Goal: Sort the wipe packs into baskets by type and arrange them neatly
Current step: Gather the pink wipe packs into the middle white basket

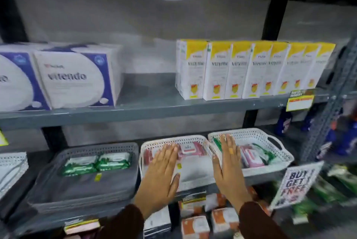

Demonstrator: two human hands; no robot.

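Note:
Three baskets stand side by side on the middle shelf. The grey basket [58, 163] on the left holds two green wipe packs [96, 163]. The middle white basket [173, 140] holds pink wipe packs [190, 150] at its back. The right white basket [270, 138] holds mixed pink packs [251, 158] and green packs [267, 154]. My left hand [161, 171] is flat, fingers together, over the middle basket's left side. My right hand [227, 165] is flat over the gap between the two white baskets. Neither hand holds anything.
The upper shelf carries white-and-blue boxes [75, 76] on the left and a row of yellow-and-white cartons [241, 68] on the right. A promo sign [295, 184] hangs at the right. Orange-and-white packs [208, 219] sit on the shelf below. Another white basket [11, 165] is at far left.

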